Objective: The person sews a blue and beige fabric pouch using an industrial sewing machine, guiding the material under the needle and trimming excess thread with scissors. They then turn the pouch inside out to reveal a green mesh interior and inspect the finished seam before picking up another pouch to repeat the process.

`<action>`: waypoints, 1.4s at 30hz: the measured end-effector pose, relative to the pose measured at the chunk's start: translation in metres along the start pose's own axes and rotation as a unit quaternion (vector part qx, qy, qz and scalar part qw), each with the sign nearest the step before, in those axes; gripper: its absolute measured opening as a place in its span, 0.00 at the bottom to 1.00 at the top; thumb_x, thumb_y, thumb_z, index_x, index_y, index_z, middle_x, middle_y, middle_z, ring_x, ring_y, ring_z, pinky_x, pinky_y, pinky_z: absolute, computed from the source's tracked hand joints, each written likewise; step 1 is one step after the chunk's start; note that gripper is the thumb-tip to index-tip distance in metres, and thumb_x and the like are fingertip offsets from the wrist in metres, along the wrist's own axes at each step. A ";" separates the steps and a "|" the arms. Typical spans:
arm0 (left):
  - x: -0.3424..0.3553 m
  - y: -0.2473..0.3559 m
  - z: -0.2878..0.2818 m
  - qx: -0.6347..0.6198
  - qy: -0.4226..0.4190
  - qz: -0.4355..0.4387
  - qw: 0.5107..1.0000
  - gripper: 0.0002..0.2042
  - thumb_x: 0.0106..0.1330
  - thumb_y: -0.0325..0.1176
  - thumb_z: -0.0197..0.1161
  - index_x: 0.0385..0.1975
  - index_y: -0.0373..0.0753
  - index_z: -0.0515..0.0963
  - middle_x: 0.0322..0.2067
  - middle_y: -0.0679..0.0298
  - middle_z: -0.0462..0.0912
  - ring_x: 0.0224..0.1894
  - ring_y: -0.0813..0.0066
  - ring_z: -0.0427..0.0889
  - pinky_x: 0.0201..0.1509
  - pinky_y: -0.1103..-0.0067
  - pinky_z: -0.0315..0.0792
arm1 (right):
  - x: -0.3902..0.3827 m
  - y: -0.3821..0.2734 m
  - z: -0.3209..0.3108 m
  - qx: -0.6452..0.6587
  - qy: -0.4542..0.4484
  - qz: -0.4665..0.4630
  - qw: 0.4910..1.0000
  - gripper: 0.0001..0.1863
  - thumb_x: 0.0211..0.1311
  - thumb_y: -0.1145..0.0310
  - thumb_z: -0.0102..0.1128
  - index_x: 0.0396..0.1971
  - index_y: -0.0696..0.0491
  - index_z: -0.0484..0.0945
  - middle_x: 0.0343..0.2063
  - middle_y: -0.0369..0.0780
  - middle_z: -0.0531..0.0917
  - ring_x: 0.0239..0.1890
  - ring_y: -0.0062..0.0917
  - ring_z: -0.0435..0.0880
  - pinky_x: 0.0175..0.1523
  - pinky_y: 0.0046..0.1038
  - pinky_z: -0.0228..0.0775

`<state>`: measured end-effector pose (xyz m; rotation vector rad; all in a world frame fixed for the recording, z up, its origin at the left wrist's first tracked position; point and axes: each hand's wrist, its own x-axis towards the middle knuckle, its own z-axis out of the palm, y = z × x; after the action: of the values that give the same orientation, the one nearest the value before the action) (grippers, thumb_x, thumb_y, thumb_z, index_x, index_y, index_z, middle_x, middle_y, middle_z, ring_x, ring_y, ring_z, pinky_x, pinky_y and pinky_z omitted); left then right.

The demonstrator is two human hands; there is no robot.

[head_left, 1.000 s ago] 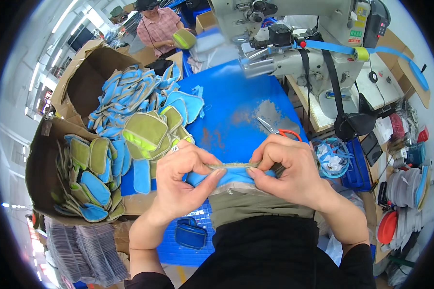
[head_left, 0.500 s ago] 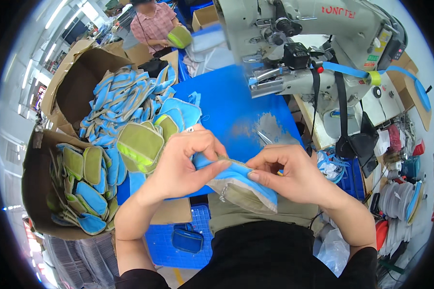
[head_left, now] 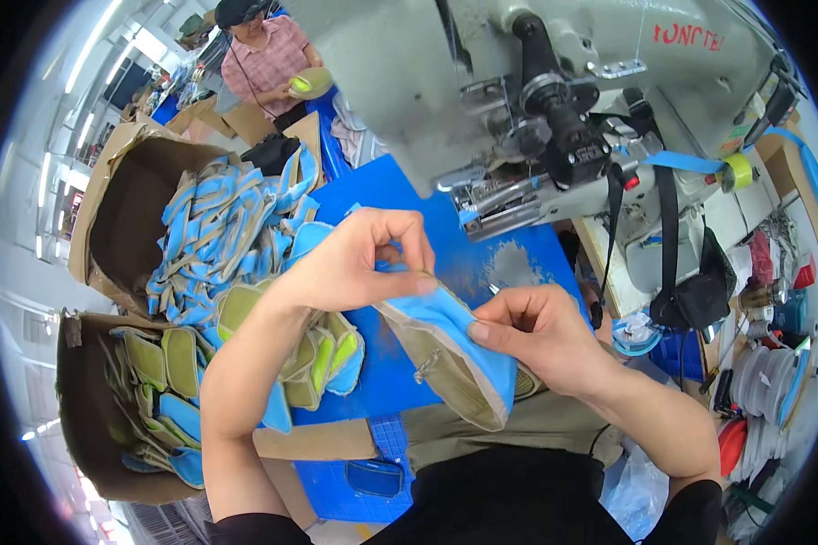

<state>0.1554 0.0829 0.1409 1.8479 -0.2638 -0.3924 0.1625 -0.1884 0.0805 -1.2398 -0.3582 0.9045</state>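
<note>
My left hand (head_left: 373, 259) pinches the upper left end of a small fabric pouch (head_left: 456, 350) between thumb and fingers. At its right end, my right hand (head_left: 550, 341) grips the same edge in a thumb-and-finger pinch. The pouch has a bright blue side and a beige-olive side with a pale binding, and it hangs tilted in front of my lap. On its olive side a small zipper pull shows. Behind my left forearm lies a pile of olive, blue and lime fabric pieces (head_left: 323, 359) on the blue table (head_left: 359, 168).
A grey sewing machine (head_left: 391, 91) with blue tape fed to it stands ahead right. Two cardboard boxes at left hold blue-beige strips (head_left: 218, 232) and olive-blue pieces (head_left: 177, 354). A person (head_left: 268, 59) handles an olive piece at the far left. Thread spools (head_left: 763, 377) sit at right.
My view has shifted, so the sewing machine looks larger and nearer. Both hands keep their pinch on the pouch, which now slopes more steeply down to the right, showing more of its olive side.
</note>
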 end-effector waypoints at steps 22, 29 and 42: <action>0.061 -0.049 -0.062 0.189 0.092 0.049 0.976 0.16 0.59 0.30 0.77 0.47 0.37 0.86 0.45 0.60 0.88 0.46 0.68 0.84 0.53 0.71 0.78 | 0.050 -0.003 -0.009 0.193 0.070 -0.026 0.978 0.09 0.70 0.76 0.68 0.45 0.63 0.86 0.38 0.43 0.90 0.36 0.18 0.88 0.43 0.22 0.82; 0.063 -0.054 -0.076 0.217 0.090 0.042 0.971 0.12 0.66 0.32 0.71 0.48 0.37 0.85 0.48 0.61 0.87 0.50 0.67 0.83 0.57 0.67 0.77 | 0.051 -0.009 -0.005 0.224 0.102 -0.036 0.969 0.09 0.69 0.75 0.68 0.45 0.64 0.87 0.37 0.42 0.91 0.35 0.15 0.87 0.43 0.20 0.79; 0.056 -0.028 -0.064 0.279 0.112 0.085 0.950 0.16 0.68 0.32 0.69 0.54 0.37 0.82 0.53 0.59 0.85 0.52 0.66 0.83 0.60 0.68 0.77 | 0.062 0.002 0.012 0.321 0.213 -0.065 0.921 0.11 0.66 0.72 0.72 0.42 0.64 0.87 0.35 0.39 0.89 0.34 0.15 0.84 0.42 0.19 0.76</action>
<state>0.2319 0.1270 0.1239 2.3787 -0.4045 0.0257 0.1917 -0.1337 0.0690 -0.7540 0.1988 0.5436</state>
